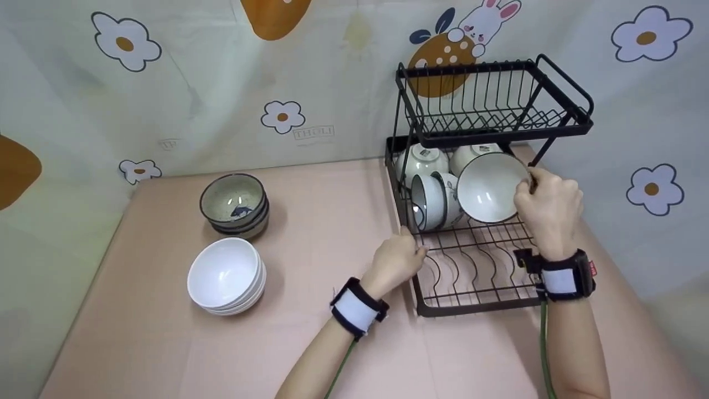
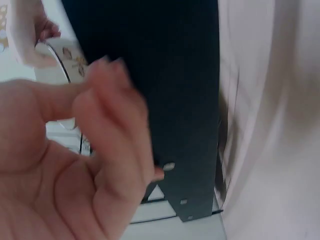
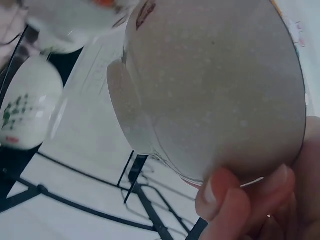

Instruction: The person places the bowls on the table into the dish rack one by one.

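Observation:
My right hand (image 1: 549, 208) grips a white bowl (image 1: 488, 188) by its right side, over the lower tier of a black two-tier dish rack (image 1: 471, 306). The bowl has a thin dark rim and tilts with its inside toward the head camera. In the right wrist view, its pale underside (image 3: 215, 90) and foot ring show, fingertips on the wall near the rim. My left hand (image 1: 393, 260) is at the rack's left edge, its fingers (image 2: 120, 125) loosely curled beside the black side panel (image 2: 175, 100). Nothing shows between them.
Two bowls on edge (image 1: 426, 202) and upside-down bowls (image 1: 424, 162) sit in the lower tier, partly under the upper basket (image 1: 498, 136). On the left stand stacks of grey-green bowls (image 1: 235, 199) and white bowls (image 1: 224, 274). A patterned cloth (image 1: 210, 83) hangs behind.

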Demonstrator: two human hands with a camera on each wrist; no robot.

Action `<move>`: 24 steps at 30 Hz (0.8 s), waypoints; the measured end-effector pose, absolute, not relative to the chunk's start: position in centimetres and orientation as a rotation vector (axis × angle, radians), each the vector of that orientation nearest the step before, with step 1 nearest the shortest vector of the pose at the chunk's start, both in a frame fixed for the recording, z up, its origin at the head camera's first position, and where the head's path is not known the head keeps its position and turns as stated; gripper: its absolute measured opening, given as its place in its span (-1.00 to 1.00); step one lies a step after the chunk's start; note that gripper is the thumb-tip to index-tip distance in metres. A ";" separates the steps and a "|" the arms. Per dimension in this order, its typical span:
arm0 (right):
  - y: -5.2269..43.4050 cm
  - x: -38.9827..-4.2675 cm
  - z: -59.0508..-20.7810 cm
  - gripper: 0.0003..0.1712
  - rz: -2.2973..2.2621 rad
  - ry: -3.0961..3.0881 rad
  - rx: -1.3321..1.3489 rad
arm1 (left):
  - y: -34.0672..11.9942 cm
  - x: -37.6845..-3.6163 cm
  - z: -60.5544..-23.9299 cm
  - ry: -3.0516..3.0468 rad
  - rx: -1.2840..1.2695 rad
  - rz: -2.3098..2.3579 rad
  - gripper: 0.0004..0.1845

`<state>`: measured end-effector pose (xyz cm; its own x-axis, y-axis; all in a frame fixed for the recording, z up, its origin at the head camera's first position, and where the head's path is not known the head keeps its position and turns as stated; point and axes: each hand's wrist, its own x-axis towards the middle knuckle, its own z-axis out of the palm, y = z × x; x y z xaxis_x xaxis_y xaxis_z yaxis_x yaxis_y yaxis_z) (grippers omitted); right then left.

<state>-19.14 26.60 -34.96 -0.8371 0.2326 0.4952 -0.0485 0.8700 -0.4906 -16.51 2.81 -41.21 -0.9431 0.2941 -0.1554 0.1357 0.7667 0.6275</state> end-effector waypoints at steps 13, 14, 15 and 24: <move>28.2 -20.1 -35.3 -0.76 0.600 -2.468 -0.278 | 3.6 -16.4 -41.8 2.830 0.355 0.773 -0.33; 28.3 -20.2 -35.4 -0.77 0.596 -2.469 -0.282 | 3.6 -16.4 -41.9 2.832 0.354 0.774 -0.33; 28.3 -20.3 -35.4 -0.76 0.593 -2.468 -0.283 | 3.6 -16.4 -41.9 2.834 0.355 0.772 -0.33; 28.4 -20.6 -36.0 -0.67 0.621 -2.507 -0.325 | 3.6 -16.4 -41.8 2.832 0.374 0.732 -0.34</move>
